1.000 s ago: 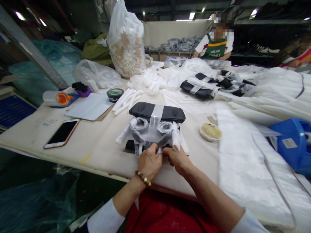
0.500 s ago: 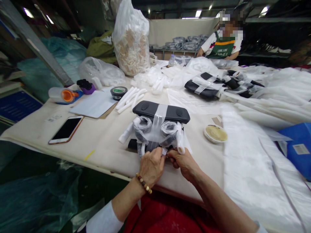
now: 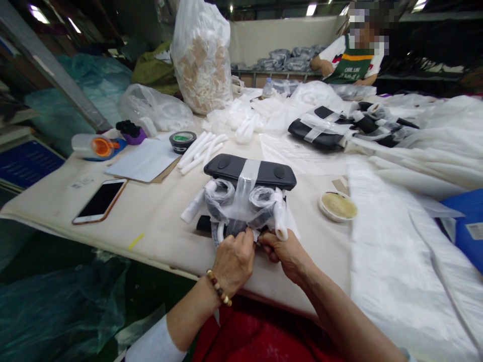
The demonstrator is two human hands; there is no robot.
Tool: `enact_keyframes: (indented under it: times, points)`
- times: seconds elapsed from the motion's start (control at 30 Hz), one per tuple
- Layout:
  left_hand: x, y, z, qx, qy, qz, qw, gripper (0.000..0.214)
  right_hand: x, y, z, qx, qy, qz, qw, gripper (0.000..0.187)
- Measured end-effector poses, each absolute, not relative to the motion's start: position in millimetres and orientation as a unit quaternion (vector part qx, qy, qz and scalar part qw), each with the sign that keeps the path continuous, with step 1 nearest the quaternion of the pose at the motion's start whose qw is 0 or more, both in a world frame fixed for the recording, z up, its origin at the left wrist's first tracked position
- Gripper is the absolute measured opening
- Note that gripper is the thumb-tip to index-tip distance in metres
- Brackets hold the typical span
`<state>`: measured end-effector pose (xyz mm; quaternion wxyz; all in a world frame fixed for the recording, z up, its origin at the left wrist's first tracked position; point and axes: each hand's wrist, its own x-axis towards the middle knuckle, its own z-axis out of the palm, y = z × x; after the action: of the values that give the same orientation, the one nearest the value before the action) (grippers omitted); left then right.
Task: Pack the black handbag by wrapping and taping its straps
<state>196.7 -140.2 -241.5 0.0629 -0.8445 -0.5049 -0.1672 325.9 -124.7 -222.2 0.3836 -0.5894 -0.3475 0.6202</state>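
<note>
In front of me lies a black bag (image 3: 222, 166) with a clear plastic strip (image 3: 247, 178) across its middle. Its coiled straps (image 3: 262, 198) are wrapped in clear film, and white foam tubes (image 3: 279, 221) stick out at both sides. My left hand (image 3: 236, 259) is closed at the bag's near edge, knuckles up. Close beside it, my right hand (image 3: 283, 251) is closed in a pinch. A small white piece (image 3: 256, 235) shows between the fingertips of both hands. Exactly what each hand grips is hidden by the fingers.
Left on the table are a phone (image 3: 100, 202), a white sheet (image 3: 141, 163), a tape roll (image 3: 182, 142) and loose foam tubes (image 3: 199, 153). A round tin (image 3: 338, 206) and white foam sheeting (image 3: 392, 261) lie right. Another wrapped bag (image 3: 315, 131) and a co-worker (image 3: 349, 65) are farther back.
Both hands keep nearly the same place at the bag's near edge. The camera view has shifted slightly, and the co-worker's arm is bent higher.
</note>
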Motion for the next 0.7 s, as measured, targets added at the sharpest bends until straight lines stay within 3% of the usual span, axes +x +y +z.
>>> enact_keyframes:
  times: [0.27, 0.7]
  points:
    - [207, -141, -246, -0.801, -0.538, -0.236, 0.118, 0.014, 328, -126, -225, -0.577, -0.350, 0.628, 0.388, 0.014]
    - [212, -141, -253, -0.797, -0.512, -0.265, 0.181, 0.021, 325, -127, -224, -0.583, -0.329, 0.623, 0.404, 0.016]
